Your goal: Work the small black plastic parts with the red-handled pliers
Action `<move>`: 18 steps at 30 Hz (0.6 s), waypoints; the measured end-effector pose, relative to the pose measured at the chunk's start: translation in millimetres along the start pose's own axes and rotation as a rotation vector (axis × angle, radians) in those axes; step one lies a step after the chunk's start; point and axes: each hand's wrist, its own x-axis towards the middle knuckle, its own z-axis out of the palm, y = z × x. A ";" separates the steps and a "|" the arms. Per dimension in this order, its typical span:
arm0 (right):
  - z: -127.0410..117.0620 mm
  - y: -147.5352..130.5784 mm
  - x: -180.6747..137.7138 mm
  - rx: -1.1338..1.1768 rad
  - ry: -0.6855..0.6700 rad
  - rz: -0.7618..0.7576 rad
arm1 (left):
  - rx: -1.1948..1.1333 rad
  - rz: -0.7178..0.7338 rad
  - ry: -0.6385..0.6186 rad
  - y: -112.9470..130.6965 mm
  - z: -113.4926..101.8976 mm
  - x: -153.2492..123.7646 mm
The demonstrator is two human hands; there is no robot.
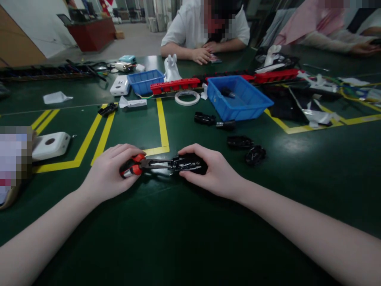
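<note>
My left hand [111,172] is closed around the red and black handles of a pair of pliers [157,163]. The jaws of the pliers point right and meet the near end of a black plastic part [193,163]. That part sits between the thumb and fingers of my right hand [214,171], low over the green table. Whether the jaws grip the part or only touch it, I cannot tell. Similar black parts [240,142] lie on the table to the right, and a small black piece [107,109] lies to the left.
A blue bin [238,99] with dark pieces stands beyond my hands, and a smaller blue bin [145,81] stands further left. Between them lies a white tape roll [187,97]. White devices [52,145] and red strips [175,85] are also on the table [143,238]. People sit opposite.
</note>
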 end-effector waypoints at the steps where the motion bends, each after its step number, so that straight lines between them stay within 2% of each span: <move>1: -0.2 -0.1 -0.1 0.008 0.006 0.003 | 0.006 0.001 -0.009 0.2 -0.5 -0.4; 5: -0.8 0.4 -0.3 -0.011 0.023 -0.008 | 0.024 0.033 -0.024 2.9 -0.9 1.7; 13: -1.9 0.5 0.2 -0.076 0.014 -0.048 | 0.045 0.008 -0.021 0.9 0.3 2.7; 18: -0.6 2.2 -0.5 -0.084 -0.002 -0.080 | 0.078 0.031 0.022 -2.4 5.0 2.1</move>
